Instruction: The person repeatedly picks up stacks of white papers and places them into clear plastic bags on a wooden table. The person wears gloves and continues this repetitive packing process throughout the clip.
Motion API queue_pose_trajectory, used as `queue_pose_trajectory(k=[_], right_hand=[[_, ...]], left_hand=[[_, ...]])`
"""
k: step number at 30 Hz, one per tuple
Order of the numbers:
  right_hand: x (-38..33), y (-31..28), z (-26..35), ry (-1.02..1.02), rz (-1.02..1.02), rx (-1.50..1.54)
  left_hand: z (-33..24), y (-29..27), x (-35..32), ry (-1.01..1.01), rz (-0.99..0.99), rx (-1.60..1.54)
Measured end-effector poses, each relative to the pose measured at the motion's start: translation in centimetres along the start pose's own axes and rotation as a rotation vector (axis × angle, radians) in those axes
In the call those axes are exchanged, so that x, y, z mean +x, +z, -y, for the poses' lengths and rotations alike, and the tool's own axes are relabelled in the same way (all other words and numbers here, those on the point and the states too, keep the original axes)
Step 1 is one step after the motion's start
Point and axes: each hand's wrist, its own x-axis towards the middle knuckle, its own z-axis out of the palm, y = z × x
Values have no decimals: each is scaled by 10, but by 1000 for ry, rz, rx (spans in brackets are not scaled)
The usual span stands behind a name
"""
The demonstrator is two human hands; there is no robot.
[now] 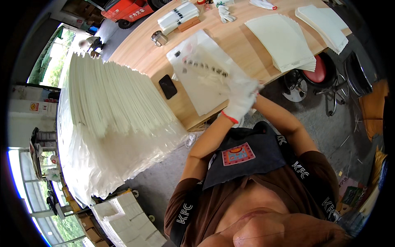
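Note:
My two hands meet above the table's near edge, at the lower right corner of a flat, translucent plastic bag (197, 88) with dark printing. My left hand (238, 108) wears a white knit glove with a red cuff. My right hand (250, 87) crosses close against it, and white glove fabric is smeared there by motion. The fingers of both hands overlap or blur, so what they hold, if anything, is hidden. Just left of the bag lies a black phone (168, 86) on the wooden table (135, 51).
Left of me rises a tall stack of white sheets (119, 94) in clear plastic. Fanned sheets (279, 39), another paper stack (323, 24), a metal cup (159, 38), wrapped white bundles (177, 16) and a spare glove (225, 14) lie on the table. A red-seated stool (321, 70) stands right.

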Motion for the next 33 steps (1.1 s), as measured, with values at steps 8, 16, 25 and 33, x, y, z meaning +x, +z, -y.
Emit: queue_pose_trajectory(k=[8,16,25,33], right_hand=[[-66,-19,-9,-77,-387,-383],[-77,-7,-35,57,131,-582],[-162,-52,10,54,555,-393],[-133,-57,-10,191,876,-461]], left_hand=[[23,4,-100,-325,143,-183],[60,-25,-204,-908,-289,208],[-34,-24,-275,-901,-478,-362],[16,-13,-289,-735,41,186]])
